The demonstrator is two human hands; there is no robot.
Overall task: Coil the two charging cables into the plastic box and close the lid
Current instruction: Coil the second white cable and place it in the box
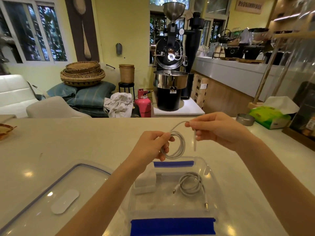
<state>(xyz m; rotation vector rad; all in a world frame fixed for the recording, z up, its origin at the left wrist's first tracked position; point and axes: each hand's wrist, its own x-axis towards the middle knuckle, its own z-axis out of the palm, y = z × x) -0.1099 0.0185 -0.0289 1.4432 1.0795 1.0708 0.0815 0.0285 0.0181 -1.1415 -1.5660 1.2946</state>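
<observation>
Now two cables — one coiled in box (211, 169), one (177, 147) in both hands.

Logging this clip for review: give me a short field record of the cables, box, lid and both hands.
cable in hands: white, mostly coiled, held above the box
left hand: pinching the coil
right hand: pinching the loose tail of the same cable
cable in box: coiled white cable, lying inside
plastic box: clear, open, blue tape on near and far edges
other contents: white block, kind unclear
lid: off, flat on the counter, left of the box
</observation>
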